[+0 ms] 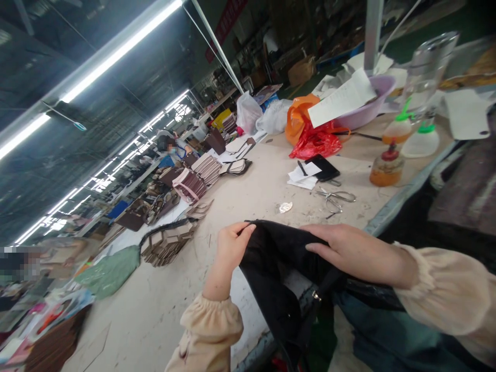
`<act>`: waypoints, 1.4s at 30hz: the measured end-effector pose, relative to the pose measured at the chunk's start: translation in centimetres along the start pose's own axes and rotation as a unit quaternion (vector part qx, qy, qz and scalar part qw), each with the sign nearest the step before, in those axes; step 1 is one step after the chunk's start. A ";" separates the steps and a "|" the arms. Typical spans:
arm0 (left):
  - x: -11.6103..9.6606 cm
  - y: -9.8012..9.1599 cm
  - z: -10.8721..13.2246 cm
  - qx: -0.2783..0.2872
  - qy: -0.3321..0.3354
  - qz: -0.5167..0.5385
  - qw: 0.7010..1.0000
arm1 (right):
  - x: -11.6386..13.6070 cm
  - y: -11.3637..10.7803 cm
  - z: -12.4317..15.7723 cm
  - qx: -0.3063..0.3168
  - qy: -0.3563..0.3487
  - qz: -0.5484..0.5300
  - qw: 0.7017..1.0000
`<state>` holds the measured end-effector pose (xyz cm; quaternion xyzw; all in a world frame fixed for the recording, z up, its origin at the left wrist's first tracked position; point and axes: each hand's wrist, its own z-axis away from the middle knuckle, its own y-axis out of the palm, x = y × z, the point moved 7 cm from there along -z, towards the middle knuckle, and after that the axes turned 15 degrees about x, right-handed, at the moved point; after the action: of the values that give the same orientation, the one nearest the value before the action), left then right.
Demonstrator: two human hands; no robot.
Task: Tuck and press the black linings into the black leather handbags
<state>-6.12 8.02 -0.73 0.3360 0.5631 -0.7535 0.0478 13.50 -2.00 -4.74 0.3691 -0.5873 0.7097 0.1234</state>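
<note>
A black fabric bag (273,281) hangs over the table's front edge, its mouth spread apart. My left hand (231,247) pinches the far left corner of its rim between thumb and fingers. On the right side, my right hand (354,253) grips the upper edge, thumb on the near side and the other fingers partly hidden behind the cloth. A small metal fitting (316,296) shows on the near right edge of the bag. Beyond the hands, metal scissors (341,196) lie on the table (248,196), close to a black flat case (327,168) with white paper on it.
Bottles with green tops (422,139) and a jar of orange liquid (387,168) stand at the right. Behind are a red plastic bag (315,142) and a purple basin (364,113). Stacked brown pieces (168,243) and a green bag (112,274) lie left. A person (178,147) is farther back.
</note>
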 end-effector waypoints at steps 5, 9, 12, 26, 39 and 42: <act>0.2 0.1 -0.6 0.008 -0.015 -0.011 1.000 | -0.3 -0.3 -0.2 0.005 0.004 -0.004 1.000; 0.4 0.3 -0.9 0.016 -0.038 -0.001 0.999 | -0.9 -0.4 -0.5 0.025 0.012 -0.008 1.000; 0.3 0.4 -1.0 0.013 -0.041 -0.010 0.999 | -1.1 -0.6 -0.6 0.056 0.011 -0.004 0.998; 1.2 0.6 -1.7 0.000 -0.034 -0.023 0.999 | 3.4 -3.3 -9.7 0.029 -0.028 -0.016 0.999; 1.1 0.7 -2.2 0.014 -0.025 -0.018 0.999 | 4.0 -1.2 -12.6 0.034 -0.077 0.003 0.996; 1.0 0.6 -2.1 0.012 -0.020 -0.034 0.999 | 3.6 -1.0 -12.8 0.041 -0.060 -0.018 0.997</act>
<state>-5.64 10.00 -2.05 0.3021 0.5636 -0.7683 0.0293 6.75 9.17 -2.09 0.4263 -0.5568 0.7078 0.0857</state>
